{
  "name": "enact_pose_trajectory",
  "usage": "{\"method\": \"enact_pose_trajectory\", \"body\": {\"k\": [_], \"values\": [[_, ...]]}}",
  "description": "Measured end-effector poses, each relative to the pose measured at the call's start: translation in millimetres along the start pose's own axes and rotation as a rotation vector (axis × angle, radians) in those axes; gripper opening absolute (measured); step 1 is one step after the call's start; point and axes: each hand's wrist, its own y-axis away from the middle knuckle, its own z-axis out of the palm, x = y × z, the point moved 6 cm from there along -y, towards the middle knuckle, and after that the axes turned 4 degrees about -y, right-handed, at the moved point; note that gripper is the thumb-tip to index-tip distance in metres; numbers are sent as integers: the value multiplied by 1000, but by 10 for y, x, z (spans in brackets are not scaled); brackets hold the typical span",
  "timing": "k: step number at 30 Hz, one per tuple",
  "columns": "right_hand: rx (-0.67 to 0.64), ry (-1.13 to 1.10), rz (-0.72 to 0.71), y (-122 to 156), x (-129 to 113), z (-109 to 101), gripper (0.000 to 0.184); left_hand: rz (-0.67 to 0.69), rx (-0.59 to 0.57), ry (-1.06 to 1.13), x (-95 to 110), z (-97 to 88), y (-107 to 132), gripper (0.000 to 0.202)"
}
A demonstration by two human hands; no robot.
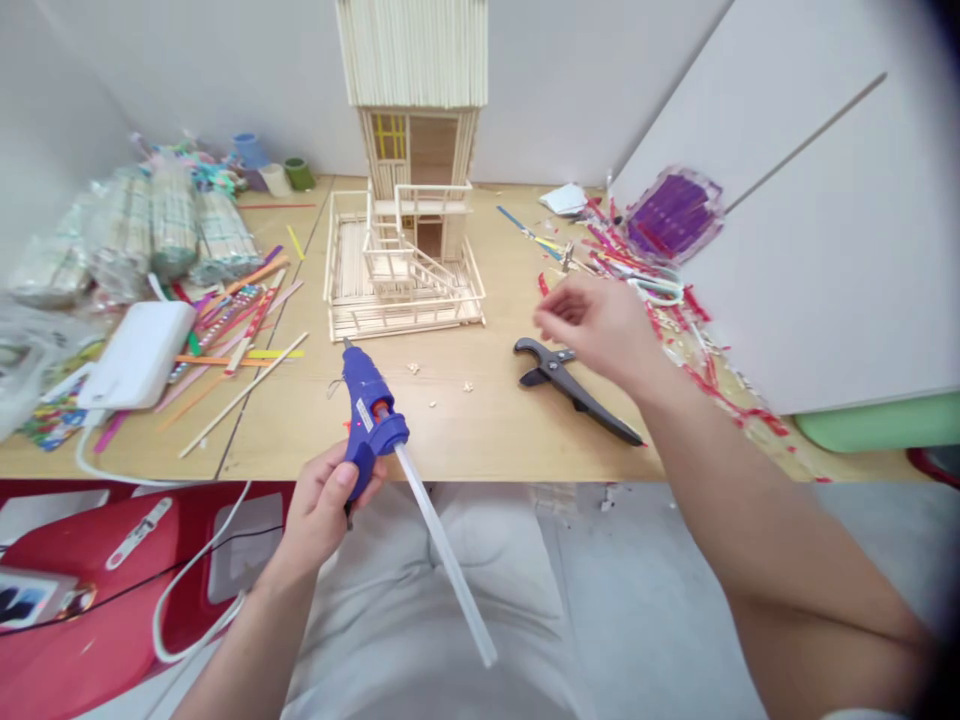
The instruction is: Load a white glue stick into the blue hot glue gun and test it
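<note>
My L hand (pixel 324 500) grips the blue glue gun (pixel 364 385) by its handle at the surface's front edge, nozzle toward the back, glue stick (pixel 446 555) jutting past that edge. My R hand (pixel 600 320) is over the surface nr the black cutter (pixel 589 398), fingers curled; can't tell if they pinch anything. Stick house (pixel 412 55) stands mid-surface twd the back edge, base fence just beyond the nozzle.

Clear plastic bags (pixel 172 235) nr the back L corner hold bundles of pale sticks. Purple container (pixel 675 215) nr the back R corner; can't make out its contents. Blue cylinder (pixel 250 150) & green cylinder (pixel 298 174) sit by the back edge.

Btwn gun & cutter, the wood has only a few small scraps (pixel 468 386). Coloured sticks (pixel 255 322) crowd the L side; red strips (pixel 696 303) run along the R edge.
</note>
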Motion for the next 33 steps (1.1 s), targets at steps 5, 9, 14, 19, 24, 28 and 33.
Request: {"method": "enact_pose_trajectory", "body": {"k": [5, 9, 14, 19, 24, 28, 33], "values": [[-350, 20, -212, 137, -525, 816, 11, -55, 5, -31, 26, -80, 10, 48], [-441, 204, -308, 200, -682, 1205, 20, -141, 63, -2, 37, -89, -52, 51], [-401, 198, -275, 327, -778, 1378, 20, -158, 75, 94, 11, -66, -114, 50], [-373, 217, -261, 426, -798, 1532, 22, -107, 36, 125, 23, -61, -115, 49], [-259, -24, -214, 466, -771, 1309, 14, -74, 30, 78, 55, -46, -86, 48], [-176, -490, 28, 732, -685, 1104, 3, 16, 77, -37, 180, 114, -49, 44], [-195, -1049, 206, 1188, -703, 1243, 39, 96, -2, -191, 366, 607, -94, 49]]}}
